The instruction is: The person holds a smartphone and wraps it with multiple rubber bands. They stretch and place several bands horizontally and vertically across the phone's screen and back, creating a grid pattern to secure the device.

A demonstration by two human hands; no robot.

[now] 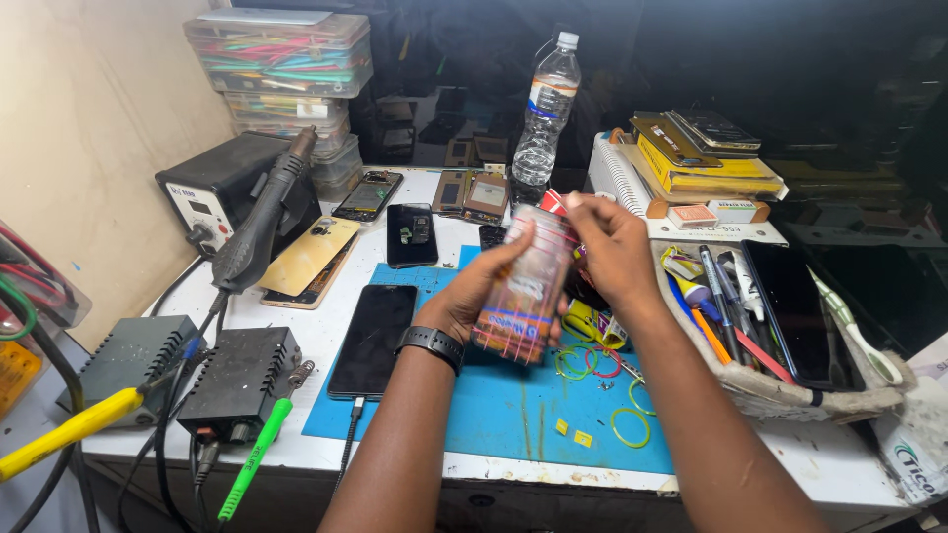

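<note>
The left hand (474, 296) clasps a smartphone (523, 286) bound with rubber bands, held above the blue mat (494, 405) on the counter (316, 336). The right hand (612, 247) pinches a band at its top edge. The phone looks thin, stiff and fragile, best held by its edges.

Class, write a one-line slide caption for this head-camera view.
Both hands, left and right, hold a phone wrapped in rubber bands above a blue mat.
</note>
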